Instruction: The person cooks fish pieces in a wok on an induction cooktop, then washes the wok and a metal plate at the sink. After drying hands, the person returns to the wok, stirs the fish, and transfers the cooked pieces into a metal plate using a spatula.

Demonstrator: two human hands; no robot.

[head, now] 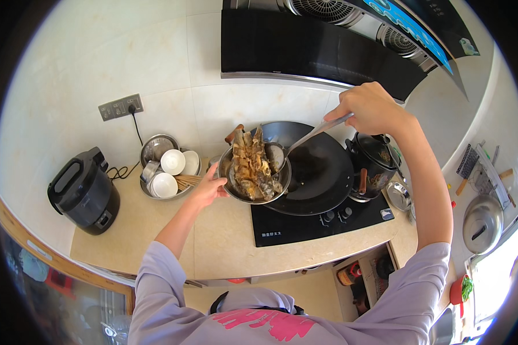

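Observation:
My left hand (208, 188) grips the rim of a round metal bowl (233, 193), held over the left side of a black wok (317, 172). Browned, fried fish (252, 164) lie lengthwise in the bowl. In my right hand (369, 108) is the handle of a long metal ladle (315, 131), slanting down to the left. The ladle's head rests at the bowl's right side, beside the fish; whether it touches them I cannot tell. Dark residue marks the inside of the wok, which sits on a black glass gas hob (323, 228).
Left of the hob, a metal basin (155, 195) holds white bowls and chopsticks, near a black rice cooker (86, 192) plugged into the wall socket (121, 107). A lidded black pot (371, 161) stands right of the wok. A range hood (302, 47) hangs above.

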